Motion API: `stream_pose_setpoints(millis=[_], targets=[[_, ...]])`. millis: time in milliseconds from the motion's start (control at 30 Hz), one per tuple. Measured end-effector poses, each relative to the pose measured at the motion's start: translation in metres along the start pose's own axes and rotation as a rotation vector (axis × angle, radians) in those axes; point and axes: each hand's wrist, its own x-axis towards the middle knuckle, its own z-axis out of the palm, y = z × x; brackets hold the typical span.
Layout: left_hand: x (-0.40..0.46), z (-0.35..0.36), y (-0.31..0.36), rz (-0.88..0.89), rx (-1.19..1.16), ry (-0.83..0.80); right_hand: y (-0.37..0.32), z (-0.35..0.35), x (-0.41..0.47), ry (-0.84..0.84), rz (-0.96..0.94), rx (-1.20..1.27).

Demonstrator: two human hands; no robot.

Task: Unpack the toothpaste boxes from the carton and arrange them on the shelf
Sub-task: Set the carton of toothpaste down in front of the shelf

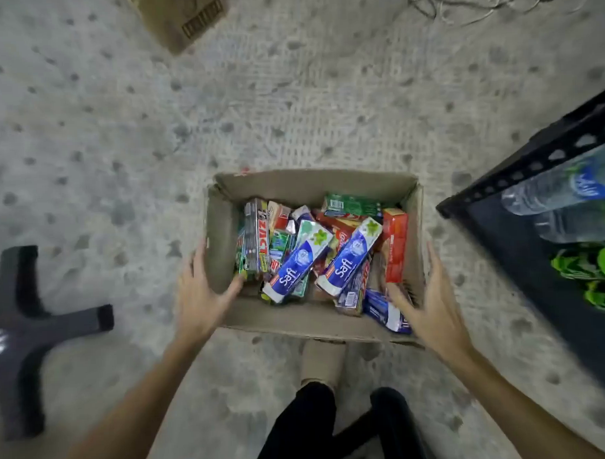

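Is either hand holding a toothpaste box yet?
No: the left hand and right hand flank the brown cardboard carton, fingers spread.

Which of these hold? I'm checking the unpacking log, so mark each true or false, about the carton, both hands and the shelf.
1. The carton stands open on the floor. True.
2. The carton is empty. False: toothpaste boxes fill it.
3. The left hand lifts a box clear. False: it rests at the carton's left wall, thumb inside.
4. The right hand is at the carton's right side. True.
5. The shelf holds bottles. True.
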Motion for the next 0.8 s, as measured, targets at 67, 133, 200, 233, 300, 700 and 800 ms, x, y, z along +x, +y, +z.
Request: stream_pose_setpoints(millis=[67, 133, 200, 233, 300, 700, 800], targets=[[0.022, 0.011, -0.013, 0.041, 0.012, -0.02, 0.007, 0.011, 0.023, 0.042, -0.011, -0.074], [0.043, 0.017, -0.023, 0.003, -0.076, -0.047, 0.011, 0.02, 0.042, 0.05, 0.034, -0.09], [0.052, 0.021, -0.025, 0.008, -0.174, -0.053, 0.018, 0.03, 0.05, 0.09, 0.044, -0.128], [0.055, 0.023, -0.026, 0.026, -0.216, -0.059, 0.022, 0.032, 0.052, 0.111, 0.037, -0.146], [0.061, 0.025, -0.031, 0.054, -0.277, -0.077, 0.029, 0.034, 0.055, 0.141, 0.017, -0.156], [0.068, 0.03, -0.03, 0.058, -0.395, -0.157, 0.039, 0.004, 0.058, 0.041, -0.068, -0.111], [0.061, 0.022, -0.012, 0.088, -0.36, -0.164, 0.041, -0.014, 0.047, 0.051, -0.074, -0.057]])
